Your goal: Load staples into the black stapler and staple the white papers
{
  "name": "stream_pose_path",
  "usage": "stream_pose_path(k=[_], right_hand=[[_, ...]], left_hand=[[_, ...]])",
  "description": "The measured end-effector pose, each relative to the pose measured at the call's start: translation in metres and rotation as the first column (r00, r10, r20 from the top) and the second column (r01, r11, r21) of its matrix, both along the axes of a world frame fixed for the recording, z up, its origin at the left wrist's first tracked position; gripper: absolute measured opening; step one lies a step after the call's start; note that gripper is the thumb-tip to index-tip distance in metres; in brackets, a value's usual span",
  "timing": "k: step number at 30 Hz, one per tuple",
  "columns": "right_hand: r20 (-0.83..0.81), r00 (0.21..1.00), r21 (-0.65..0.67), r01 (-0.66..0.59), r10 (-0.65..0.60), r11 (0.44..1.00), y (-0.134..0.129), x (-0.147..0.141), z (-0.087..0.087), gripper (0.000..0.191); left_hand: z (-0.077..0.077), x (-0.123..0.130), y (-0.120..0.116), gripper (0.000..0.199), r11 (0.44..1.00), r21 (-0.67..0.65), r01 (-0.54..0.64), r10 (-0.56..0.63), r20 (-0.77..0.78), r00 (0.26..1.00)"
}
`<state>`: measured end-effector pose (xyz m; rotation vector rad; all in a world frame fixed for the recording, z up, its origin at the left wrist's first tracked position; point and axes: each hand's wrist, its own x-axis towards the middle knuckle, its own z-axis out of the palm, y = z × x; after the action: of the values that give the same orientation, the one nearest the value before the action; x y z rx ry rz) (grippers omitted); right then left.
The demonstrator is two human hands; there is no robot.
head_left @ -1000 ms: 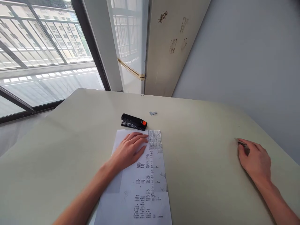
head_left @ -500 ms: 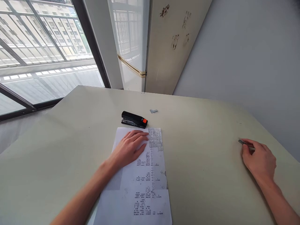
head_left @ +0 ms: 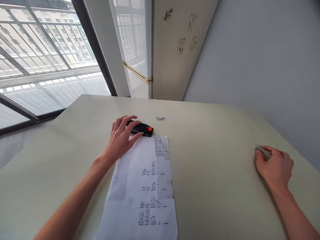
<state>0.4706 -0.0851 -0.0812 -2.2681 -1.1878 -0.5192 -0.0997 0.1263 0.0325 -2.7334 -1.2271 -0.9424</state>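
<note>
My left hand (head_left: 120,138) is over the left part of a black stapler (head_left: 143,129) with an orange-red end, its fingers apart and curved around the stapler's top. Whether the fingertips press on it is hard to tell. Just below the stapler lies a printed sheet of paper (head_left: 140,186), long side toward me. At the far right, my right hand (head_left: 275,166) rests by the table surface, its thumb and fingers closed on a small grey object (head_left: 265,154). Small grey pieces (head_left: 160,118), like staple strips, lie beyond the stapler.
The pale table (head_left: 212,140) spreads under everything. Behind it stand a fridge (head_left: 175,66) with a gold-coloured handle (head_left: 137,72) and a grey wall (head_left: 250,60). A window (head_left: 50,50) with railings outside is at the upper left.
My left hand has moved off the paper, up and left to the stapler. The grey object in my right hand shows more of its flat side. The view has shifted slightly.
</note>
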Motion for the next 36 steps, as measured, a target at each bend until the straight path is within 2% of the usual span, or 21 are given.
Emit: stream_pose_path(k=[2,5,8,11,14,17,22,25,28,32,36], right_hand=[[-0.008,0.999,0.055,0.039,-0.039,0.998,0.004,-0.015,0.009,0.036],[-0.011,0.997,0.12,-0.076,0.078,0.99,0.01,-0.037,0.024,0.03],[-0.05,0.986,0.146,-0.152,0.161,0.978,0.012,-0.051,0.032,0.029],[-0.093,0.973,0.149,-0.195,0.21,0.969,0.013,-0.058,0.034,0.03],[-0.106,0.96,0.158,-0.24,0.258,0.958,0.014,-0.067,0.033,0.031],[-0.127,0.929,0.157,-0.328,0.348,0.931,0.017,-0.081,0.037,0.031],[-0.331,0.831,0.101,-0.439,0.446,0.893,0.018,-0.112,0.054,0.029],[-0.5,0.731,0.107,-0.481,0.465,0.87,0.016,-0.126,0.064,0.028],[-0.639,0.612,0.149,-0.496,0.466,0.855,0.015,-0.133,0.068,0.029],[-0.723,0.483,0.211,-0.527,0.495,0.823,0.017,-0.133,0.069,0.032],[-0.768,0.403,0.232,-0.552,0.499,0.801,0.018,-0.134,0.073,0.036]], left_hand=[[0.006,-0.004,0.023,0.045,0.995,-0.068,0.074,-0.081,-0.111,0.99],[0.013,-0.008,0.049,0.048,0.968,-0.218,0.125,-0.169,-0.2,0.965],[0.019,-0.007,0.057,0.052,0.942,-0.323,0.088,-0.163,-0.213,0.963],[0.025,-0.004,0.052,0.052,0.943,-0.33,0.04,-0.115,-0.214,0.97],[0.032,0.004,0.041,0.049,0.967,-0.256,0.011,-0.063,-0.199,0.978],[0.042,0.024,0.022,0.045,0.981,-0.19,0.043,-0.07,-0.137,0.988],[0.051,0.092,-0.031,0.037,0.954,-0.191,0.23,-0.237,-0.016,0.971],[0.042,0.139,-0.063,0.027,0.921,-0.232,0.313,-0.32,0.008,0.947],[0.026,0.174,-0.085,0.023,0.891,-0.273,0.364,-0.372,0.022,0.928],[0.005,0.2,-0.099,0.022,0.856,-0.29,0.428,-0.438,0.033,0.899],[-0.005,0.212,-0.106,0.024,0.849,-0.284,0.445,-0.456,0.032,0.89]])
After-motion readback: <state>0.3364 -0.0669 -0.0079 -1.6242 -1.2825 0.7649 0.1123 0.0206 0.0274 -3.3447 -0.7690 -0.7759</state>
